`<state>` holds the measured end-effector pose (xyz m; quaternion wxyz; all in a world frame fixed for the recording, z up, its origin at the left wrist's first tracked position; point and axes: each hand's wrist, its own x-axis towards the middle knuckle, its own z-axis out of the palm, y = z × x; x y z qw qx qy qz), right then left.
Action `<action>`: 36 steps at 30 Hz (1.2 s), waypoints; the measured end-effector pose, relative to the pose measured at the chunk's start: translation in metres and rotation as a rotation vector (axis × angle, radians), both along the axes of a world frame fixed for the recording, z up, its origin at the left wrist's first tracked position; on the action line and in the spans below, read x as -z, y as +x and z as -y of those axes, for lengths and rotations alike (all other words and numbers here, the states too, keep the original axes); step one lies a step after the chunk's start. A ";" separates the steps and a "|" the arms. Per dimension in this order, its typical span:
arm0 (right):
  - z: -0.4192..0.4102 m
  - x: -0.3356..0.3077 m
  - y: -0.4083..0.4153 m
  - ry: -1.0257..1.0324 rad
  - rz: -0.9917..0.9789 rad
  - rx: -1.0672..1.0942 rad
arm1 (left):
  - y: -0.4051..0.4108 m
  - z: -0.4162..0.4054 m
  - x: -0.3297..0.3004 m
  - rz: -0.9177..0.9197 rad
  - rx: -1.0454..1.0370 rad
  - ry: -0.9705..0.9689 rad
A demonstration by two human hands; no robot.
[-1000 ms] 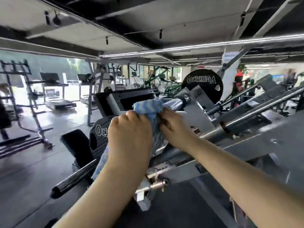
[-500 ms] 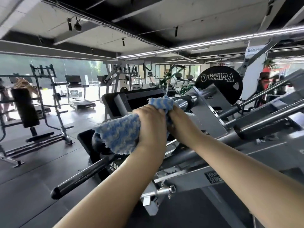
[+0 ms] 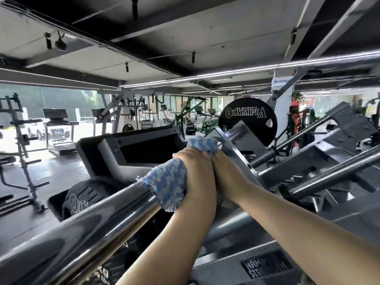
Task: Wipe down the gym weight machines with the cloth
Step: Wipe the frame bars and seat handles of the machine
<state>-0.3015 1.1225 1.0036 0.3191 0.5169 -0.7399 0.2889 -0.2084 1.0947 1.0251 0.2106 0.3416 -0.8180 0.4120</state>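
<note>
Chrome bar (image 3: 86, 229) cut off at lower left, both forearms cut by bottom edge, frame label (image 3: 265, 266) blurred

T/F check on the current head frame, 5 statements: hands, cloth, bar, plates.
1. Both hands grip the blue-and-white woven cloth wrapped round the shiny chrome bar. True: left hand and right hand sit side by side on it.
2. The cloth is plain red. False: it is blue and white.
3. The round black weight plate behind the hands reads OLYMPIA. True.
4. The right hand rests on that plate. False: it is on the cloth at the bar, short of the plate.
5. The cloth lies on the floor. False: it is round the bar.
</note>
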 end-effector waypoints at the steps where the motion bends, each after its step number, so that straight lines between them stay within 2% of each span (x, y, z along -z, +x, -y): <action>1: 0.001 0.000 -0.004 -0.001 -0.018 -0.014 | -0.006 0.000 0.000 -0.005 0.011 0.015; 4: -0.004 -0.001 -0.018 0.032 -0.046 -0.025 | -0.020 0.001 0.007 -0.011 0.118 0.027; 9: -0.034 -0.009 -0.030 -0.087 -0.125 0.019 | -0.031 0.004 0.014 -0.135 0.359 0.117; 13: -0.041 -0.030 -0.060 -0.055 -0.120 0.231 | -0.056 0.001 0.003 -0.302 0.582 0.197; 15: -0.049 -0.041 -0.075 -0.058 -0.216 0.429 | -0.068 -0.003 -0.009 -0.378 0.574 0.196; 16: -0.052 -0.047 -0.084 -0.064 -0.265 0.519 | -0.078 -0.003 -0.010 -0.317 0.523 0.219; 18: -0.051 -0.055 -0.103 0.083 -0.190 0.650 | -0.097 -0.002 -0.009 -0.233 0.428 0.271; 19: -0.048 -0.055 -0.112 0.220 -0.067 0.641 | -0.104 -0.003 -0.010 -0.255 0.395 0.273; 21: -0.038 -0.052 -0.127 0.386 0.206 0.440 | -0.117 -0.004 -0.009 -0.261 0.371 0.223; 22: -0.033 -0.048 -0.130 0.357 0.340 0.278 | -0.123 -0.005 -0.009 -0.232 0.374 0.215; 24: -0.029 -0.042 -0.121 0.141 0.702 -0.010 | -0.135 -0.007 -0.005 -0.125 0.353 0.190; 26: -0.026 -0.034 -0.124 -0.082 0.933 -0.184 | -0.148 -0.010 0.000 0.017 0.273 0.157; 28: -0.021 -0.034 -0.130 -0.225 1.054 -0.238 | -0.160 -0.011 0.001 0.041 0.214 0.210; 30: -0.011 -0.043 -0.137 -0.298 1.155 -0.326 | -0.170 -0.005 -0.011 -0.048 0.208 0.334; 32: 0.002 -0.056 -0.143 -0.302 1.256 -0.524 | -0.180 0.007 -0.030 -0.170 0.180 0.486; 34: 0.017 -0.070 -0.148 -0.236 1.241 -0.578 | -0.190 0.023 -0.046 -0.242 0.124 0.625; 36: 0.030 -0.080 -0.156 -0.183 1.125 -0.480 | -0.197 0.037 -0.055 -0.280 0.107 0.684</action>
